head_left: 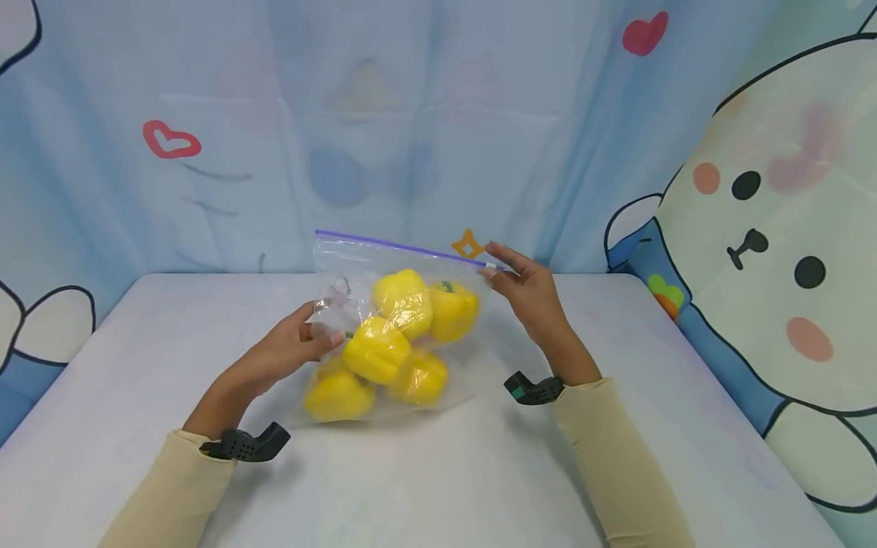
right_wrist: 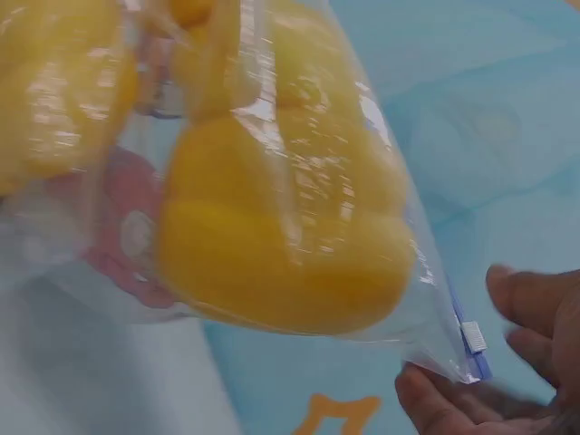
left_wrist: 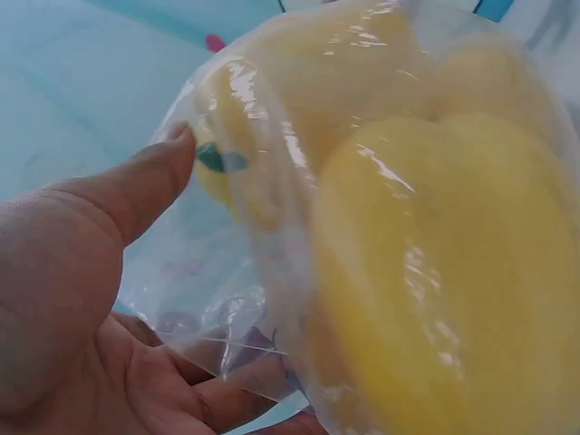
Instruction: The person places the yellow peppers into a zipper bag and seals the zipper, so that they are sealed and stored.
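Note:
A clear zip bag (head_left: 359, 262) with a purple zip strip along its top holds several yellow bell peppers (head_left: 377, 350). It stands tilted on the table. My left hand (head_left: 291, 346) holds the bag's left side, thumb in front and fingers behind the plastic; the left wrist view shows this hand (left_wrist: 100, 299) beside a large yellow pepper (left_wrist: 444, 263). At the upper right corner is my right hand (head_left: 530, 293), its thumb and fingers spread around the zip's end. In the right wrist view, a white slider (right_wrist: 473, 337) sits at the strip's end, with a gap to the upper finger.
A white-covered table (head_left: 438, 487) lies under the bag. Behind it hangs a light blue curtain (head_left: 425, 152) printed with hearts and a large white cartoon animal (head_left: 767, 304) on the right. Black wrist cameras (head_left: 247, 444) are strapped on both wrists.

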A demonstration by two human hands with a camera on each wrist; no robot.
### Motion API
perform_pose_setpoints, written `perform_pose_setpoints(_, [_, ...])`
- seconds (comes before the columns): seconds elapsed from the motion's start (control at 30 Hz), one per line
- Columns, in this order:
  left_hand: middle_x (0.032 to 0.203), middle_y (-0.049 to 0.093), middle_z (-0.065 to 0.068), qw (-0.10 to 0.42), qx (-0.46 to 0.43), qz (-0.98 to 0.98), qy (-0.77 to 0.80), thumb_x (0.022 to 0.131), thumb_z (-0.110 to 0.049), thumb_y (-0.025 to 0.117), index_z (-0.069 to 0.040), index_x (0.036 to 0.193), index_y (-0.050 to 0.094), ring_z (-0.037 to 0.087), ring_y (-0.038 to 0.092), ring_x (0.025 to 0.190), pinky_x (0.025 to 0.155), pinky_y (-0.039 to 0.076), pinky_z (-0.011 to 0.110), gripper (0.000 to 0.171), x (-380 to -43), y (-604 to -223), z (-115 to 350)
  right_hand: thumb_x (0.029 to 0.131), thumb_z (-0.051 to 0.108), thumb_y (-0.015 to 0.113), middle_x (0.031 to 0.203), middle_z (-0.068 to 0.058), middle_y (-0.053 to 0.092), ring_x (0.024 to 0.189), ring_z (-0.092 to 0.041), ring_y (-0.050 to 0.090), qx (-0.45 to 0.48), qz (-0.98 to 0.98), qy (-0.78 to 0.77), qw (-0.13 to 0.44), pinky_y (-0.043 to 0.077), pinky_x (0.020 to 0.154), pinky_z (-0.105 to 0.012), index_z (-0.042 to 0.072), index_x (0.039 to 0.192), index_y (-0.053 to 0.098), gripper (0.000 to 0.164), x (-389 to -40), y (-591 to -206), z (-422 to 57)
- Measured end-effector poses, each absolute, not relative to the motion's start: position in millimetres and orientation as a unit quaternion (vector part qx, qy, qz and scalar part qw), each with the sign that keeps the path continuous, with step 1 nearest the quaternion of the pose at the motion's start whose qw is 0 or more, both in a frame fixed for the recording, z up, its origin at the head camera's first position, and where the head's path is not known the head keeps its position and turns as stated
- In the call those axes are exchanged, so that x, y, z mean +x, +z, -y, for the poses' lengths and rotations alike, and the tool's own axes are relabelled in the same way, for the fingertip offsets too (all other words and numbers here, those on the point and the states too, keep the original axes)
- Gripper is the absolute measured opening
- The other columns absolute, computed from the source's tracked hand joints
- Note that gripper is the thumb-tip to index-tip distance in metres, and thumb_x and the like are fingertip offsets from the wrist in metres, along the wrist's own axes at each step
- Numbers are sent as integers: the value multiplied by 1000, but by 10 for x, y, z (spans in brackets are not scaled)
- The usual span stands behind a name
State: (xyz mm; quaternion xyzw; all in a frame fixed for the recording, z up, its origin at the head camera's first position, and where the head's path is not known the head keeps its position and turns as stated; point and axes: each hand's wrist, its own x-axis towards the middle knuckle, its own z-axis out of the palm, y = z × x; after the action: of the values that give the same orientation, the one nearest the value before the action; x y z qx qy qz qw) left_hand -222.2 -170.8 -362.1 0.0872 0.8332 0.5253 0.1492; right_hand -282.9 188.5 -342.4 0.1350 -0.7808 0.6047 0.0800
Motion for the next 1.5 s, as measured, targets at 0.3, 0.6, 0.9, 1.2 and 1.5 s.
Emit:
perform_pose_setpoints(0.3, [149,34,24,175,19,-827,534,94,-52,53,-5,154,23,37,48,120,98,45,46,81,-2285,-3750,1674,93,42,62,156,-18,26,128,-33,49,80,775,597,-191,37,106,-47,26,156,-8,96,-2888,-3690,-1688])
perform_pose_setpoints(0.6, [155,10,31,221,-26,-810,543,97,-54,46,0,152,-11,42,30,137,107,31,53,97,-2325,-3856,1685,89,52,62,159,-12,18,141,-38,23,152,835,466,-250,27,108,-59,38,156,11,85,-2783,-3821,-1541])
perform_pose_setpoints(0.9, [155,17,28,186,-2,-840,509,85,-56,65,-5,153,-14,45,19,141,111,16,61,116,-2302,-3865,1604,86,39,71,158,-16,21,109,-29,57,149,833,422,-327,49,88,-43,35,156,-7,105,-2678,-3712,-1585])
perform_pose_setpoints(1.2, [152,26,28,143,20,-854,500,82,-56,69,-12,153,-18,45,29,136,109,23,61,121,-2299,-3941,1593,83,43,74,156,-16,25,74,-24,64,156,871,318,-341,50,83,-34,31,154,-17,115,-2605,-3599,-1585])
perform_pose_setpoints(1.5, [155,21,27,155,41,-868,469,83,-63,62,-13,155,-12,45,24,139,109,19,63,115,-2349,-3988,1628,83,40,75,150,-14,33,74,-29,66,154,855,346,-354,57,65,-39,34,153,-17,116,-2562,-3604,-1600])
